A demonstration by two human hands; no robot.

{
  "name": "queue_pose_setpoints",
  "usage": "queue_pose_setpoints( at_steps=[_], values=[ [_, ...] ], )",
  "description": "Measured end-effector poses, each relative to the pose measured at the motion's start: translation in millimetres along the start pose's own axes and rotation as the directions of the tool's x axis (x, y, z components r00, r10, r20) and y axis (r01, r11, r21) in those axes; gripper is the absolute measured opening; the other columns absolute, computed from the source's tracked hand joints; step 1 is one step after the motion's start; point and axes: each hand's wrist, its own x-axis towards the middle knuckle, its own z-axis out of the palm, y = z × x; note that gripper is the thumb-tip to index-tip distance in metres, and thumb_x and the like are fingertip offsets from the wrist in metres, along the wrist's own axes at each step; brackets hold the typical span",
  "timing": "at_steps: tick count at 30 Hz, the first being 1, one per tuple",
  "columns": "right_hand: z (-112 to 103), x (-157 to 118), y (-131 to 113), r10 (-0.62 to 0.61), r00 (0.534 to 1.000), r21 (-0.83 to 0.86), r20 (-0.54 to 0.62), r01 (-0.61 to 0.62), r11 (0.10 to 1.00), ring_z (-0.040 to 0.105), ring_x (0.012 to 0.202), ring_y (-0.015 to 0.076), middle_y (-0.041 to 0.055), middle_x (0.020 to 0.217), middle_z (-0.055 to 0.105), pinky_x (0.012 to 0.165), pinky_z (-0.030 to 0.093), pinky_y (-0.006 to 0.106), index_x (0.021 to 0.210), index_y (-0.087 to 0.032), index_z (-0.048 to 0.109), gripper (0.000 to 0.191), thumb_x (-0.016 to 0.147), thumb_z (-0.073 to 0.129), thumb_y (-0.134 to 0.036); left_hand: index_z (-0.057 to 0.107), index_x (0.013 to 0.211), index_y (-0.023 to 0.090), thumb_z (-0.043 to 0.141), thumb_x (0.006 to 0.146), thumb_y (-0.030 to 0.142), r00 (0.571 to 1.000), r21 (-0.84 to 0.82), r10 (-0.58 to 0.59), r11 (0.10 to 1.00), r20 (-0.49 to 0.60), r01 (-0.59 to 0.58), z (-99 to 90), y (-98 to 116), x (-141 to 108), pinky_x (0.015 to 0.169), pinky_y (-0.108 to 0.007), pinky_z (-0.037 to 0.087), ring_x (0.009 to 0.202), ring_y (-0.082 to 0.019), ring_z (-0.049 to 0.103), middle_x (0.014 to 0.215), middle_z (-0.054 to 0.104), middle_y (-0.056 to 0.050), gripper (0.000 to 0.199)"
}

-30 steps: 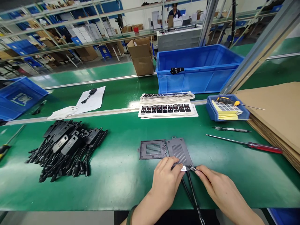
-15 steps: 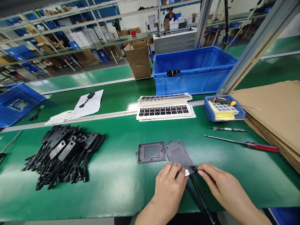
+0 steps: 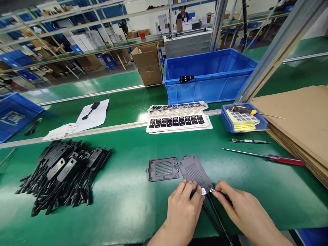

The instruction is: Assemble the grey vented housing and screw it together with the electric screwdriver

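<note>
At the near edge of the green bench, toward 6 o'clock: both bare hands meet over one small job.
Left hand (image 3: pixel 183 208): fingers curled narrow, tips pressed on the near end of the grey ribbed module (image 3: pixel 195 172), beside the small white label (image 3: pixel 204 191).
Right hand (image 3: pixel 238 210): fingers pinched narrow on a thin blue-handled tool (image 3: pixel 222 194); its metal tip touches the white label.
Grey ribbed module: lies flat, tilted, at 6 o'clock of the bench's middle, with its black cables (image 3: pixel 216 217) running off the near edge between the two wrists.
Grey grille frame (image 3: pixel 163 169): flat, touching the module's side toward 9 o'clock.
Heap of black cabled parts (image 3: pixel 61 172): at 9 o'clock, well apart from the hands.
Sticker sheets (image 3: pixel 178 121): stacked at 12 o'clock from the module, by the metal rail.
Big blue crate (image 3: pixel 208 77): farther at 12 o'clock, a black remote-like part (image 3: pixel 186 78) resting on its front rim.
Small blue tray (image 3: pixel 243 118): at 2 o'clock, holding yellow sheets and a yellow-handled tool.
Red-handled screwdriver (image 3: pixel 266 156): at 3 o'clock, a dark pen (image 3: pixel 249 141) just beyond it.
Cardboard sheets (image 3: pixel 299 119): stacked at the far 3 o'clock edge.
White paper (image 3: pixel 93 111): at 10 o'clock past the rail, a small black device on it.
</note>
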Motion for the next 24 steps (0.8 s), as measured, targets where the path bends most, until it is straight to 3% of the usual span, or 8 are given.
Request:
queue_pose_setpoints(
  at_steps=[24],
  values=[
    [-2.9, 0.6, -4.8, -0.018, 1.000, -0.075, -0.013, 0.017, 0.997, 0.061, 0.038, 0.0209, -0.0074, 0.052, 0.059, 0.034, 0.030, 0.030, 0.083, -0.028, 0.038, 0.027, 0.105, 0.025, -0.036, 0.070, 0.093, 0.016, 0.063, 0.086, 0.015, 1.000, -0.004, 0.003, 1.000, 0.026, -0.003, -3.7, 1.9, 2.8, 0.076, -0.035, 0.063, 0.081, -0.021, 0.066, 0.092, 0.071, -0.005, 0.011]
  ],
)
